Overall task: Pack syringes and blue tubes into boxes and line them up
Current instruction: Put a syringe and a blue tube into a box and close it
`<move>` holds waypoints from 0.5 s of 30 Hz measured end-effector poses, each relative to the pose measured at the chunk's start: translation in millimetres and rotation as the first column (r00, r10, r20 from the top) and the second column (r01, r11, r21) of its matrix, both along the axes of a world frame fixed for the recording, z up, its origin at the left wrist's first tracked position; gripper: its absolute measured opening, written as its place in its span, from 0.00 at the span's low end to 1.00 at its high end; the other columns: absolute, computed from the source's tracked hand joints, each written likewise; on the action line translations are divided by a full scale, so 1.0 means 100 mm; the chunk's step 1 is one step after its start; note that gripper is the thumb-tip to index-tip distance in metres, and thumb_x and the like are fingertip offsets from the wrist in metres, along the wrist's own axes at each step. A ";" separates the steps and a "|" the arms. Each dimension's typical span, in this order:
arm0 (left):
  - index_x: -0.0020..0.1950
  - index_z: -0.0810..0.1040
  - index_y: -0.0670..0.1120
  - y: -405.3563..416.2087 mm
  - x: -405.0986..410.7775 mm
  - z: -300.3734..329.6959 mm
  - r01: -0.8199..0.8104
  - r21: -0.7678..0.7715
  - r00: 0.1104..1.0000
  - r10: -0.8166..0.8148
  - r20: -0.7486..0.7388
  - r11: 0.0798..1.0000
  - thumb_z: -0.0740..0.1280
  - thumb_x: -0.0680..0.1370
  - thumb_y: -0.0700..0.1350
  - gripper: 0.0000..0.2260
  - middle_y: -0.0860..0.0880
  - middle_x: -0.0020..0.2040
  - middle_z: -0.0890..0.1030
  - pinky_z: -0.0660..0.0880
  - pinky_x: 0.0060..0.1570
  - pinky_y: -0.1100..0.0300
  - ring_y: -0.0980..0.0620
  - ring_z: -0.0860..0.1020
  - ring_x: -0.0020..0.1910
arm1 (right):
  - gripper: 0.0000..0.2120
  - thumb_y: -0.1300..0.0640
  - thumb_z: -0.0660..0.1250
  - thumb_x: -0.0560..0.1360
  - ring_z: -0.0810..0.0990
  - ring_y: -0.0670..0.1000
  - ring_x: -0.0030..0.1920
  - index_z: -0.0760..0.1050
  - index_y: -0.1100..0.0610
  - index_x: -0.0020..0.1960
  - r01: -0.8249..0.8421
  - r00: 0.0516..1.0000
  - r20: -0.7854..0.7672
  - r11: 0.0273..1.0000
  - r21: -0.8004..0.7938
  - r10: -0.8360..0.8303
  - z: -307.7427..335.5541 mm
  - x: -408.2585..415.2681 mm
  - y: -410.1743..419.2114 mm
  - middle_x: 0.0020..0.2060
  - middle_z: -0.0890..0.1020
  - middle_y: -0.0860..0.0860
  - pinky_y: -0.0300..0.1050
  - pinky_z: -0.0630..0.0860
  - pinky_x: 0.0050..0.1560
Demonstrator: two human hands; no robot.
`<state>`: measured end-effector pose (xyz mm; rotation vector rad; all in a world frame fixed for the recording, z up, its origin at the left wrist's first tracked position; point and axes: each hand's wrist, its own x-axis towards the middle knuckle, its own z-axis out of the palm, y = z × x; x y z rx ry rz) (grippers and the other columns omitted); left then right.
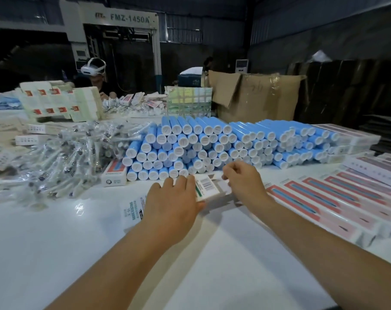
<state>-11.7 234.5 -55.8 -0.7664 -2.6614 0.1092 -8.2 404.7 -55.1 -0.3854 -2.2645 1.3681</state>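
The left hand (172,198) grips a small white box (207,186) low over the bench (55,242), fingers curled along its near side by the barcode. The right hand (242,179) pinches the box's far end with curled fingers. Just beyond them, the stack of blue tubes (212,144) lies with white caps facing out. Bagged syringes (67,157) are heaped to the left, and finished boxes (338,198) lie in a row to the right.

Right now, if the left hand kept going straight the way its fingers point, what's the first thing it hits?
Probably the stack of blue tubes. The left hand holds a box, fingers pointing away toward the stack's bottom row just beyond. Depth from one view is uncertain.
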 end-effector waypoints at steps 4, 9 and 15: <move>0.73 0.54 0.44 0.07 0.04 -0.07 0.040 -0.037 0.999 -0.039 0.009 0.999 0.54 0.81 0.54 0.24 0.47 0.65 0.68 0.64 0.55 0.50 0.44 0.67 0.60 | 0.09 0.59 0.60 0.78 0.70 0.45 0.30 0.76 0.60 0.41 0.076 0.989 -0.136 0.982 0.174 -0.052 0.45 -0.20 0.12 0.35 0.78 0.51 0.35 0.65 0.27; 0.73 0.55 0.42 0.14 0.04 -0.09 0.068 -0.030 0.996 -0.066 0.053 0.997 0.56 0.80 0.51 0.24 0.44 0.64 0.68 0.62 0.57 0.48 0.42 0.67 0.59 | 0.09 0.64 0.59 0.76 0.77 0.53 0.38 0.77 0.66 0.49 0.171 0.977 -0.175 0.940 0.294 -0.123 1.09 -0.83 0.34 0.44 0.81 0.59 0.40 0.75 0.36; 0.73 0.55 0.42 0.16 -0.04 -0.12 0.092 -0.010 0.991 -0.091 0.094 0.996 0.54 0.81 0.53 0.24 0.42 0.65 0.66 0.61 0.58 0.45 0.41 0.65 0.61 | 0.10 0.62 0.64 0.77 0.73 0.55 0.36 0.70 0.63 0.37 0.019 0.941 0.267 0.820 0.573 -0.208 1.29 -1.53 0.43 0.35 0.73 0.56 0.44 0.70 0.33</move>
